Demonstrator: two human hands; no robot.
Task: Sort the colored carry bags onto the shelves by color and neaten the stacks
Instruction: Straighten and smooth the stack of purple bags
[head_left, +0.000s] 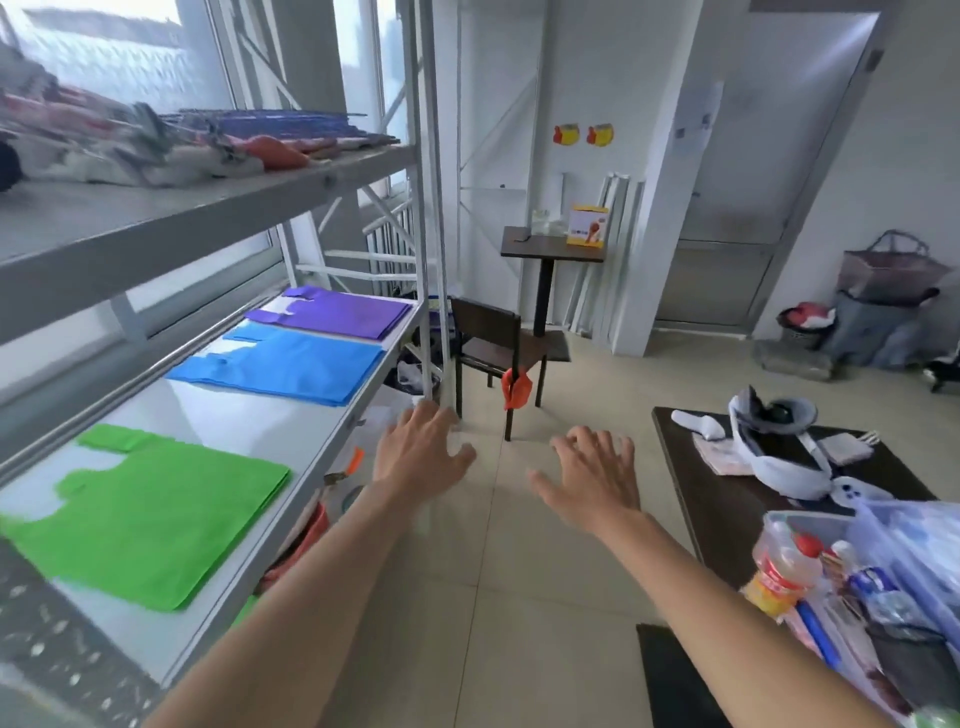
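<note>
Hands out over the floor, palms down, fingers spread, nothing held: left hand (418, 451) just off the shelf's (332, 415) front edge, right hand (592, 475) beside it. Flat on that shelf, well apart: green bags (156, 514) nearest, blue bags (285, 364) midway, purple bags (343, 313) by the far end.

One head-worn wide view looks forward and down, shelf (311, 436) close at left.
</note>
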